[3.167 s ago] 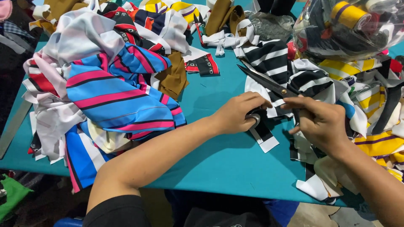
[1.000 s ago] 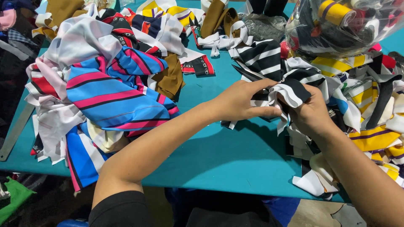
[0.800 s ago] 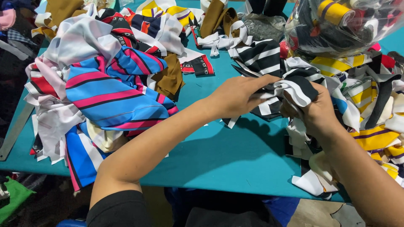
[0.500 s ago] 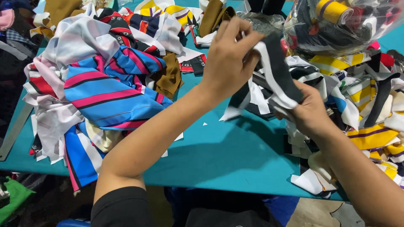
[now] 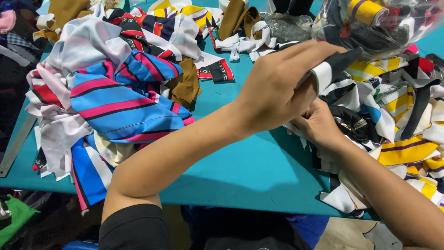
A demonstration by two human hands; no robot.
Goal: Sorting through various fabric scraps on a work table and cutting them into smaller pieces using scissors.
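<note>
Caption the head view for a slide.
Left hand lifts a black-and-white fabric strip above a teal table while the right hand rests on striped scraps.

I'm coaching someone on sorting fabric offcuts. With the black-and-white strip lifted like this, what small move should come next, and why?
Probably draw the left hand a little higher: its black-and-white strip runs down into the scrap pile, where the right hand rests, so it looks not yet free.

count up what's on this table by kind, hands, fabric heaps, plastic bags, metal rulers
Hands: 2, left hand, right hand
Fabric heaps: 2, left heap, right heap
Plastic bags: 1, bag
Metal rulers: 1, ruler
Total: 6
</note>
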